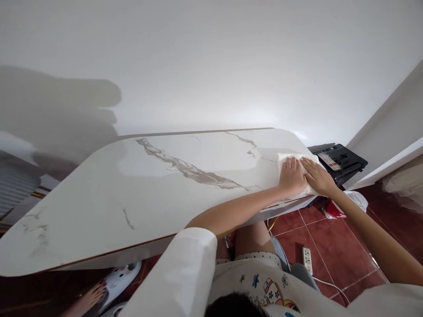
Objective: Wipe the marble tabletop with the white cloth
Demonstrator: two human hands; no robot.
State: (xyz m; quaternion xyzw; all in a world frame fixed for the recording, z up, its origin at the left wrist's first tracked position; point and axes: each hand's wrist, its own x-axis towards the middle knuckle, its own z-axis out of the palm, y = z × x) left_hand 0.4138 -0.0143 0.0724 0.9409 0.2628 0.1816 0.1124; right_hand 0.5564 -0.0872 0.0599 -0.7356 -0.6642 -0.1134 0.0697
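A white cloth (307, 156) lies flat at the right end of the marble-patterned tabletop (158, 193). Pressed down on its left part is my left hand (292, 175), fingers laid flat and close together, pointing away from me. Beside it, my right hand (317, 177) rests on the cloth's right part, fingers stretched out and pointing left toward the other hand. The two hands touch or nearly touch at the fingertips. Both palms and the cloth beneath them are hidden.
A white wall (211, 66) runs behind the table. Past its right end stands a black case (350, 158). On the red tiled floor (317, 237) are a power strip (307, 259) with a cord and a red-and-white bag (333, 209). A foot and white clog (123, 281) show below left.
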